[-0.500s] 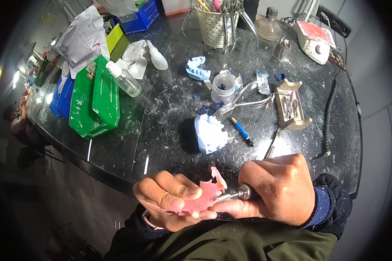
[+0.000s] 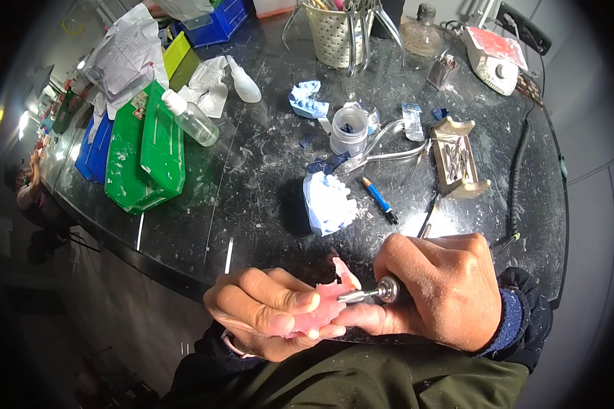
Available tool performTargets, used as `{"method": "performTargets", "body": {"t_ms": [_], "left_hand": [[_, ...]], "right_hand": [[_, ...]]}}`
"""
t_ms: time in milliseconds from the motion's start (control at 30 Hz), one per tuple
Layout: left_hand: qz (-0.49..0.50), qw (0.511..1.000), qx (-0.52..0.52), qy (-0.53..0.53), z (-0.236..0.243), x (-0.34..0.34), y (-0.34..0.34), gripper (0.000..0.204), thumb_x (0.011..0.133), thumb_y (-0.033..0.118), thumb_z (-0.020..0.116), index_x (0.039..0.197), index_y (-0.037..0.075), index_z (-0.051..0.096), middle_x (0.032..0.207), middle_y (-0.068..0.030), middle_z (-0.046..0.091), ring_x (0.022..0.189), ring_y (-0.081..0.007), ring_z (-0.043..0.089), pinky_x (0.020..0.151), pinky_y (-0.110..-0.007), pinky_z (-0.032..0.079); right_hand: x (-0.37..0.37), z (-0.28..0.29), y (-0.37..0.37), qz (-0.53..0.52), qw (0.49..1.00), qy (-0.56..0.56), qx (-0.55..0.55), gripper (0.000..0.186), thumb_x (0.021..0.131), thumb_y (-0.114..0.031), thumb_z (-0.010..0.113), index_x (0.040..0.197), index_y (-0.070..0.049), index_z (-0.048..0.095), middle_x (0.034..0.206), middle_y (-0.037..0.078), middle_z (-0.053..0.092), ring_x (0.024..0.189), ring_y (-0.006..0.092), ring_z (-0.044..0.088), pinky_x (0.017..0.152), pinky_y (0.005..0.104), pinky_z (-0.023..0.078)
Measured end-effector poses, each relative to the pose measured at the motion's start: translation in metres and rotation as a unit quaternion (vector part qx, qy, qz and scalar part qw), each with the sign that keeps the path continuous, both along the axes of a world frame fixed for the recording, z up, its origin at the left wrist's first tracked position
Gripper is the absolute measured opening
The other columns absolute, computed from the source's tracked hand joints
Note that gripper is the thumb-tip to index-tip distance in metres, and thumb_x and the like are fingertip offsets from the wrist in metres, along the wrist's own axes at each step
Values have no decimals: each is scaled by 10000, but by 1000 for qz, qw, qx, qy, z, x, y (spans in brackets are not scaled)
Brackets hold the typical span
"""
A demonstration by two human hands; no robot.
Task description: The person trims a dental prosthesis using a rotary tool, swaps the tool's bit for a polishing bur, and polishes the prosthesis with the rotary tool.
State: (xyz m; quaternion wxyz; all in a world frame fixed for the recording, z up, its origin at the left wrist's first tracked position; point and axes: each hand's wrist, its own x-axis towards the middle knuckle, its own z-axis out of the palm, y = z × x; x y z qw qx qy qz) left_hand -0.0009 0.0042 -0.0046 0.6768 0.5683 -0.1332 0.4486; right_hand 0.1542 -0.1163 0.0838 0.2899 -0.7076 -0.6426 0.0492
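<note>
Blk bench (image 2: pixel 252 174) is wht-flecked, grn bin (image 2: pixel 150 160) atop; L hand (image 2: pixel 259 307) grips pink pc (image 2: pixel 326 307).

The plate (image 2: pixel 329 300) between the left fingers (image 2: pixel 259 293) looks like plastic, smooth and faintly glossy, with a ragged rim. Under the right fingers (image 2: pixel 416 255), the drill (image 2: pixel 389 289) shows polished metal. Nearer the body than the fingers, the apron (image 2: pixel 402 375) is matt cloth. Just beyond the fingers, the near model (image 2: pixel 329 204) is chalky and matt, like plaster; the tabletop (image 2: pixel 252 211) is glossy, streaked with dusty marks. Farther out, the jar (image 2: pixel 349 142) is translucent plastic, the pliers (image 2: pixel 396 157) shiny metal. Far left of the fingers, the green bin (image 2: pixel 164 160) is glossy plastic.
</note>
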Motion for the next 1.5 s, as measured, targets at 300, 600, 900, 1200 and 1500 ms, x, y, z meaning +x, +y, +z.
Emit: {"method": "performTargets", "body": {"t_ms": [300,600,900,1200,1500], "left_hand": [[62,997,31,21,0,2,-2,422,646,-108,758,916,29,464,946,-143,571,905,-270,658,752,-333,598],[89,996,-17,-22,6,5,-4,485,611,-53,818,915,37,450,921,-128,570,899,-238,660,790,-334,586],[166,975,138,47,9,4,-2,461,610,-30,815,874,46,445,890,-101,532,711,-182,641,637,-294,601],[231,950,200,65,20,5,-14,432,641,-23,798,863,28,430,897,-105,507,675,-178,613,578,-285,580],[162,980,108,-31,12,19,-26,463,625,-42,808,917,57,463,958,-118,539,786,-254,642,694,-350,582]], "right_hand": [[2,3,-2,25,998,-52,-18,478,683,-466,760,610,-83,484,465,38,470,395,210,525,380,299,384],[10,4,2,35,994,102,22,369,685,-324,821,662,-54,570,477,12,517,396,127,533,386,243,357],[10,1,3,97,968,153,175,205,706,-65,765,881,-5,677,614,43,639,455,127,580,391,243,391],[6,-3,3,84,960,49,264,179,635,-56,782,777,-17,681,472,0,565,372,101,533,357,218,354],[-5,10,-7,68,942,304,125,153,702,-26,774,821,18,688,545,68,631,407,51,558,372,180,371]]}}
